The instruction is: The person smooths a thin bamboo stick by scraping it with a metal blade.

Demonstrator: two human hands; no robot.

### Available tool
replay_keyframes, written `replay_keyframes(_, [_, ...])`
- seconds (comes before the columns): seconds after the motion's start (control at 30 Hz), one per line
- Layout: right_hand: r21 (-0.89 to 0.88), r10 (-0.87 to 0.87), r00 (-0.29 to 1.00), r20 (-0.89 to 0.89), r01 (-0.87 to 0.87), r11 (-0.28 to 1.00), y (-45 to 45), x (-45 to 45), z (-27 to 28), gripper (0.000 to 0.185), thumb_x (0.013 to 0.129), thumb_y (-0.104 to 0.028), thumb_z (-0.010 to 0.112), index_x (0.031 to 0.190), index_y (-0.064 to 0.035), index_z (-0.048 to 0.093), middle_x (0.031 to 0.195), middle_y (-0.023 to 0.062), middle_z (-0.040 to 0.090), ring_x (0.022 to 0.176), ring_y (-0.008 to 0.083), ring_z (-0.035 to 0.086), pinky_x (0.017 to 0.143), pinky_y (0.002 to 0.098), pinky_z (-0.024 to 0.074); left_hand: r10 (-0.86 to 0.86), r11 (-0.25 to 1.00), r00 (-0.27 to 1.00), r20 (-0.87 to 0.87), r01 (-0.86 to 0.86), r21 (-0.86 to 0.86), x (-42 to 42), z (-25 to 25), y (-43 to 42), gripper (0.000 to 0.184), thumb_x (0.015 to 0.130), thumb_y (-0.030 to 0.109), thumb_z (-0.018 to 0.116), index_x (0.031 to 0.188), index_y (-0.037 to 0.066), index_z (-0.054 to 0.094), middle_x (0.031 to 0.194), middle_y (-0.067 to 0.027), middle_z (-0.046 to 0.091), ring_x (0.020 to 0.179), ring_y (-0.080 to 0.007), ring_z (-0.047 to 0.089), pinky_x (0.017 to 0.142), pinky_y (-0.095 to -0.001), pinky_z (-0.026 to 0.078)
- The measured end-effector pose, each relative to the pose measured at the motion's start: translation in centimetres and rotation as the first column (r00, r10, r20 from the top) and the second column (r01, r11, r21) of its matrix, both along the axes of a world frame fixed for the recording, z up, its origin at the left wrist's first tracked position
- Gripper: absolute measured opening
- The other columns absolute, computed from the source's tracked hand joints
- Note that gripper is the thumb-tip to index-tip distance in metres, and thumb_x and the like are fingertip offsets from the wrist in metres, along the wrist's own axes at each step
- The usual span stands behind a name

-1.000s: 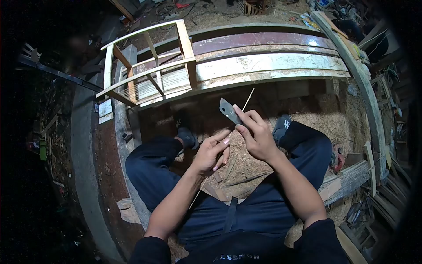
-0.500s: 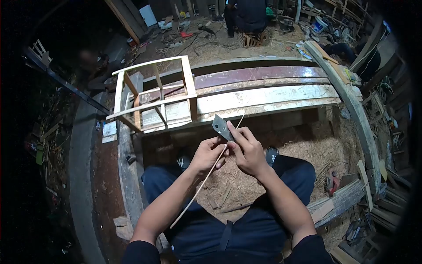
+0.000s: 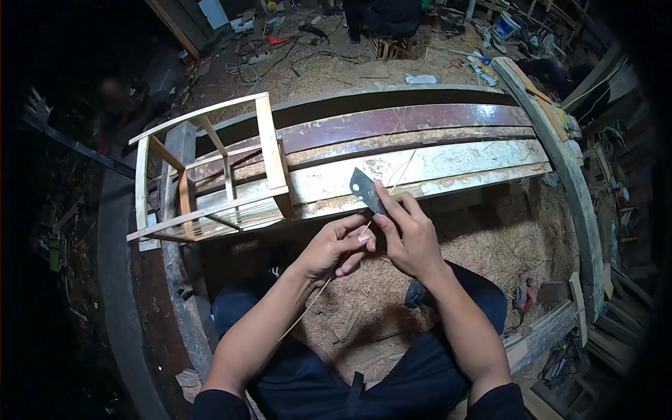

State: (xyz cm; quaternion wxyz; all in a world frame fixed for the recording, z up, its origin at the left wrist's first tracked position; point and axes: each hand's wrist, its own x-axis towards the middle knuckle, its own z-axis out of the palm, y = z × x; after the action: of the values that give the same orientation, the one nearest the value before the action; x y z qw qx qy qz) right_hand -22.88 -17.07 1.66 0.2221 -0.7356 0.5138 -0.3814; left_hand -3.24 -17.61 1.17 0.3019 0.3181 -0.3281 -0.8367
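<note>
My left hand [image 3: 327, 250] is closed, pinching a thin wooden strip [image 3: 305, 312] between thumb and fingers. The strip slants from beside my left forearm up past both hands, its far end over the pale plank. In my right hand [image 3: 411, 238] is a flat, pointed metal blade [image 3: 364, 190] with holes in it, gripped between thumb and fingers with the tip pointing up and away. Blade and strip cross close together at my right fingers; whether they touch there is hidden. Both hands hang in front of the bench, above my knees.
A light wooden frame [image 3: 269, 143] with thin rods stands on the bench's left end. Behind my hands run the bench's pale plank [image 3: 483, 159] and reddish plank [image 3: 434, 119]. A thick beam [image 3: 560, 168] borders the right. Shavings [image 3: 483, 259] cover the ground; a person [image 3: 388, 17] sits at the back.
The view has shifted, so the frame appears lower and further left. My hands have moved slightly apart, and the blade sits further right and more upright. Both hands keep their hold.
</note>
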Motion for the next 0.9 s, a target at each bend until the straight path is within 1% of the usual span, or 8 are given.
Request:
replay_keyframes(0.07, [0.043,0.003,1.000,-0.010,-0.002,0.999,-0.4,0.1,-0.8,0.049,0.096,-0.021,0.061,0.144,-0.0156,0.053,0.098,0.0161,0.060,0.075,0.0375,0.066,0.066,0.0448,0.0541,0.062,0.997,0.998,-0.008,-0.061,0.054,-0.4,-0.5,-0.8,0.021,0.099,0.011,0.058,0.115,-0.002,0.056,0.084,-0.0057,0.063,0.042,-0.0036,0.042,0.039,-0.0191,0.032])
replay_keyframes(0.23, [0.069,0.115,0.993,0.028,-0.117,0.991,0.1,0.9,-1.2,0.050,0.094,-0.016,0.061,0.144,-0.0152,0.053,0.094,0.0149,0.059,0.071,0.0347,0.065,0.062,0.0438,0.0536,0.160,0.963,0.986,-0.053,-0.144,0.227,-0.6,-1.1,-1.9,0.020,0.101,0.011,0.047,0.116,0.000,0.056,0.069,-0.0041,0.059,0.034,-0.0049,0.036,0.035,-0.0197,0.030])
replay_keyframes(0.3, [0.055,0.052,0.999,-0.012,-0.052,0.997,-0.7,0.2,-1.1,0.050,0.094,-0.015,0.061,0.144,-0.0149,0.053,0.093,0.0150,0.059,0.070,0.0342,0.065,0.062,0.0435,0.0534,0.083,0.980,0.996,0.006,-0.083,0.183,-0.3,-1.7,-2.1,0.030,0.103,0.013,0.047,0.130,0.001,0.053,0.065,-0.0034,0.055,0.033,-0.0052,0.034,0.035,-0.0191,0.030])
replay_keyframes(0.37, [0.115,-0.037,0.999,0.018,0.035,0.993,-1.6,-0.4,-1.4,0.050,0.094,-0.016,0.062,0.144,-0.0150,0.054,0.091,0.0147,0.059,0.069,0.0334,0.065,0.062,0.0429,0.0543,0.102,0.978,0.988,-0.118,-0.078,0.193,-0.3,-1.2,-2.2,0.043,0.106,0.017,0.045,0.146,0.002,0.041,0.062,-0.0020,0.049,0.032,-0.0044,0.034,0.034,-0.0180,0.031])
replay_keyframes(0.47, [0.036,0.067,0.998,-0.010,-0.066,0.997,-0.8,0.5,-1.4,0.051,0.093,-0.018,0.063,0.143,-0.0168,0.055,0.092,0.0146,0.059,0.069,0.0339,0.066,0.061,0.0430,0.0549,0.107,0.985,0.991,-0.078,-0.095,0.148,0.3,-1.3,-1.9,0.036,0.106,0.018,0.046,0.138,0.003,0.052,0.064,-0.0023,0.052,0.034,-0.0043,0.034,0.039,-0.0184,0.036])
replay_keyframes(0.63, [0.090,-0.028,0.999,0.046,0.024,0.996,-1.6,0.0,-1.4,0.049,0.094,-0.018,0.063,0.142,-0.0161,0.055,0.091,0.0138,0.060,0.068,0.0338,0.065,0.059,0.0430,0.0537,0.052,0.998,0.998,-0.020,-0.051,0.039,0.7,-0.6,-1.5,0.046,0.105,0.015,0.045,0.150,0.006,0.041,0.062,-0.0020,0.051,0.036,-0.0037,0.035,0.040,-0.0175,0.035])
replay_keyframes(0.8, [0.018,0.171,0.985,0.035,-0.172,0.985,0.4,1.9,-1.2,0.051,0.092,-0.017,0.063,0.142,-0.0167,0.056,0.090,0.0130,0.059,0.068,0.0338,0.064,0.061,0.0432,0.0545,0.112,0.993,0.989,0.102,-0.114,0.018,0.9,-0.6,-0.5,0.048,0.104,0.016,0.046,0.150,0.002,0.040,0.062,-0.0048,0.054,0.034,-0.0050,0.034,0.033,-0.0185,0.029])
replay_keyframes(0.9, [0.102,0.043,0.999,0.013,-0.044,0.994,-0.3,1.2,-1.0,0.051,0.091,-0.016,0.063,0.142,-0.0168,0.056,0.091,0.0122,0.059,0.066,0.0330,0.064,0.060,0.0432,0.0544,0.079,0.996,0.991,0.107,-0.083,0.036,1.6,-1.7,-0.5,0.052,0.099,0.009,0.048,0.150,0.001,0.040,0.063,-0.0051,0.055,0.035,-0.0054,0.036,0.033,-0.0185,0.028])
